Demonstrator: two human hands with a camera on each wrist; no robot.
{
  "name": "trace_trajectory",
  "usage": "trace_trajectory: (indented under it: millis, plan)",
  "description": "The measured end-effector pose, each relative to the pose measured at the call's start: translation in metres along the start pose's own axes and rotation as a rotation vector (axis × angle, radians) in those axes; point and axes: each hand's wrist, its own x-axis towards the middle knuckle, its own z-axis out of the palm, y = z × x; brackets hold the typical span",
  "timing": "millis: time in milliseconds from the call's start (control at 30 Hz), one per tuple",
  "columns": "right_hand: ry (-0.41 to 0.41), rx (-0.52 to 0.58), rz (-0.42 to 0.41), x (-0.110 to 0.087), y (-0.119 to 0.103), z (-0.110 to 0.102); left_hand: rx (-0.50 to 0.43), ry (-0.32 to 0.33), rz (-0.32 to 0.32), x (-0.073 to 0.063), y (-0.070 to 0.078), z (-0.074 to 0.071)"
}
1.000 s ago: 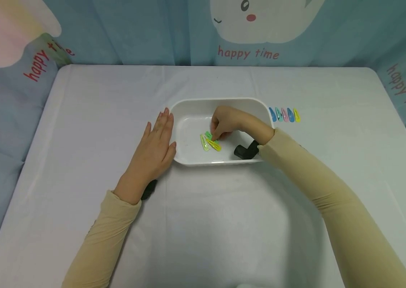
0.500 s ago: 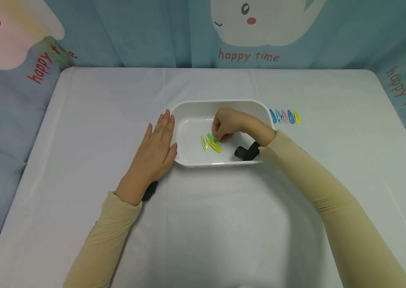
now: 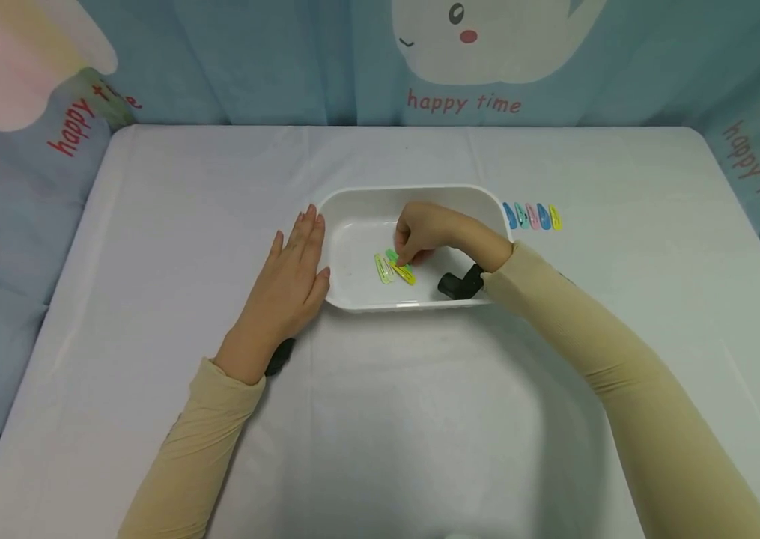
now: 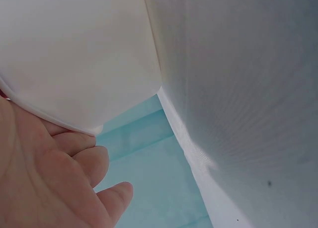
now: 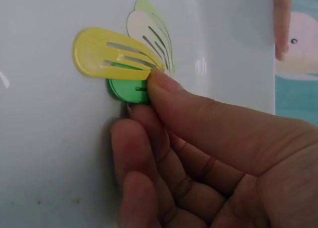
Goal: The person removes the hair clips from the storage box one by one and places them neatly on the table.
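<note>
Fingers straight, my left hand (image 3: 285,277) rests along the left end of a white tray (image 3: 413,306); the left wrist view has its fingertips at the rim. My right hand (image 3: 423,230) reaches into the tray. In the right wrist view, its thumb and index finger pinch the narrow end of a yellow snap hair clip (image 5: 92,51). A green hair clip (image 5: 129,90) lies under the yellow one, partly hidden by the thumb. Close behind them are a white hair clip (image 5: 144,27) and a pale green hair clip (image 5: 144,5), their narrow ends meeting near the thumb tip.
Right of the tray, several hair clips (image 3: 533,216) in blue, teal, pink and yellow lie in a row on the white-covered table (image 3: 420,419). A black wrist device (image 3: 460,284) hangs under the right wrist, inside the tray. A blue printed curtain (image 3: 285,60) borders the table.
The right fingertips have shifted slightly within the clip pile and now sit on the yellow clip, which has turned a little. My left hand and the tray stay in place.
</note>
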Motion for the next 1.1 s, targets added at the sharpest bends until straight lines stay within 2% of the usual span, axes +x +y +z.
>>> trace_trajectory:
  millis: [400, 1100]
  plan:
    - [-0.013, 0.087, 0.019, -0.0036, -0.0004, -0.0003, -0.004, 0.020, 0.010, -0.0008, -0.0004, 0.0012]
    - [0.004, 0.120, 0.039, -0.0042, -0.0001, -0.0020, -0.002, 0.014, 0.013, 0.0001, -0.0015, 0.0007]
